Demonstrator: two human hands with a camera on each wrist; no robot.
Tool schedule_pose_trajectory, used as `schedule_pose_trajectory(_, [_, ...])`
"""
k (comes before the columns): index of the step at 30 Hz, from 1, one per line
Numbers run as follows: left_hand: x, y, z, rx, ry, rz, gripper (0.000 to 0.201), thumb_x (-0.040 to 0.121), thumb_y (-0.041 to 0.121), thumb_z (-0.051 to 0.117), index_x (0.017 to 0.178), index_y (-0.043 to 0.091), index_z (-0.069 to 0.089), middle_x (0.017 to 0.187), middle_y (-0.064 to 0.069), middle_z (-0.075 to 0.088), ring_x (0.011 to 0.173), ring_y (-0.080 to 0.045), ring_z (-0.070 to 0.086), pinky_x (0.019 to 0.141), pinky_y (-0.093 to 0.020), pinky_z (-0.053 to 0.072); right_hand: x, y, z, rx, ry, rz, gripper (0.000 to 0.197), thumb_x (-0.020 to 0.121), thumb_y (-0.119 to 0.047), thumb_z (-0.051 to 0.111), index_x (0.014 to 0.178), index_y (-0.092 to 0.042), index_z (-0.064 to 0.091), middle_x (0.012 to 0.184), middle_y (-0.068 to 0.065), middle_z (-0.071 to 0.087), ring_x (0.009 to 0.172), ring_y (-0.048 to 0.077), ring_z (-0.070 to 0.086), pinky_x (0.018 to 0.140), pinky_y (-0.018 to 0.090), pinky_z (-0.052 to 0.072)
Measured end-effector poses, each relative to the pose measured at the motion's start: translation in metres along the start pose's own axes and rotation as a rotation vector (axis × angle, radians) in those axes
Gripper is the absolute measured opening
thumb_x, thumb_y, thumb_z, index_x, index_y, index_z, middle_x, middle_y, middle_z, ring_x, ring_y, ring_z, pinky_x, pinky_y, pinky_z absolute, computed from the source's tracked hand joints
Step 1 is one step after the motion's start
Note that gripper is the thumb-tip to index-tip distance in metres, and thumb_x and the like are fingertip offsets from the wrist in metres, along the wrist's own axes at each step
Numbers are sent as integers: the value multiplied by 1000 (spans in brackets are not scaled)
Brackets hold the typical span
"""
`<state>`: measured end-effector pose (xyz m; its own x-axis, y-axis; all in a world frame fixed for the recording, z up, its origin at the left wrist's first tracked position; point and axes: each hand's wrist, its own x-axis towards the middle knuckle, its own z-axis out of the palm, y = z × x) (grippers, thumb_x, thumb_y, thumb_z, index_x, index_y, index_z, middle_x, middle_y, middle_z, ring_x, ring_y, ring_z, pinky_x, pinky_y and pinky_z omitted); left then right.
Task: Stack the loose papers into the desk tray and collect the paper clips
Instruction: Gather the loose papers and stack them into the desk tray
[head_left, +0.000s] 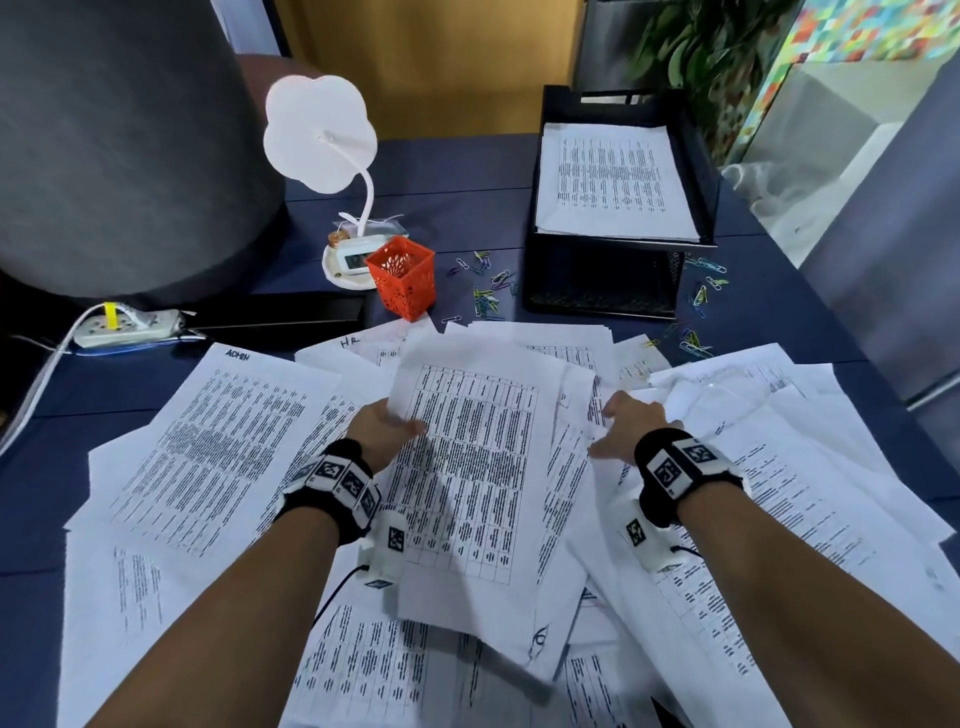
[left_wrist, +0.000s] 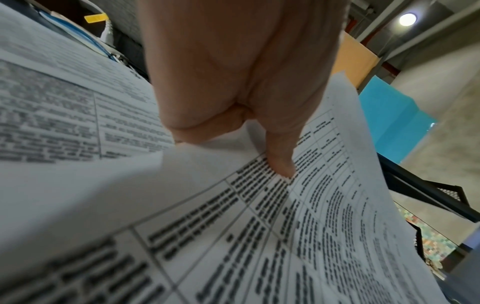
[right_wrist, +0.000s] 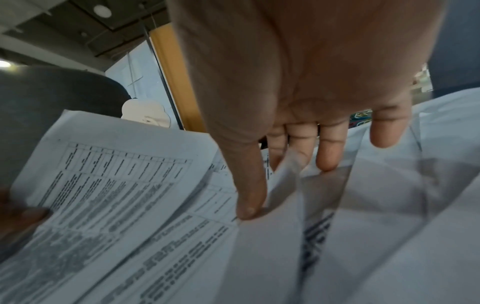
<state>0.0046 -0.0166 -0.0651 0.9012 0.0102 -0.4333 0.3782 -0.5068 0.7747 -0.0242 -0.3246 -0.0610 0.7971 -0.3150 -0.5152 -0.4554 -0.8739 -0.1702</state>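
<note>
Gripping the near-left edge of a white printed table sheet (head_left: 467, 467), the left hand (head_left: 387, 428) has its thumb on top and the other fingers tucked underneath. That sheet's long axis runs away from the person toward the black mesh desk tray (head_left: 618, 291), which already carries white printed pages on its upper tier. The right hand (head_left: 631, 421), just right of the sheet, lies spread with straight fingers on the loose white papers (head_left: 779, 467), holding nothing. Coloured wire paper clips (head_left: 488, 296) lie scattered on the dark blue desk (head_left: 467, 208) on both sides of the tray, and an orange perforated plastic cup (head_left: 402, 275) stands left of it.

Left wrist view: the thumb (left_wrist: 280, 160) presses down on the sheet (left_wrist: 311, 226), pinching it.

Right wrist view: the straight fingers (right_wrist: 330, 152) touch creased paper (right_wrist: 376, 205), the thumb tip pressing a fold.
</note>
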Motion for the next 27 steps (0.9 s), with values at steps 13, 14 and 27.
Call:
schedule_pose_trajectory(13, [8, -3, -4, 41, -104, -20, 44, 72, 41, 79, 95, 10, 58, 94, -7, 63, 96, -26, 58, 94, -41, 45, 2, -35, -40, 606, 190, -165, 21, 99, -11, 36, 108, -10, 55, 85, 10, 54, 73, 33, 60, 75, 46, 56])
schedule_pose_trajectory(14, [7, 0, -3, 54, -115, -23, 52, 71, 46, 78, 101, 9, 57, 101, -7, 62, 100, -26, 57, 95, -39, 43, -2, -40, -41, 656, 168, -186, 22, 100, -10, 34, 106, -13, 55, 79, 6, 50, 63, 28, 58, 67, 42, 56])
schedule_pose_trajectory(27, [5, 30, -21, -318, 48, 208, 22, 84, 20, 70, 99, 8, 59, 86, -9, 56, 84, -18, 56, 92, -35, 47, -14, -39, -13, 1114, -27, -141, 53, 85, -27, 69, 130, -11, 47, 128, 12, 57, 104, 24, 57, 83, 35, 45])
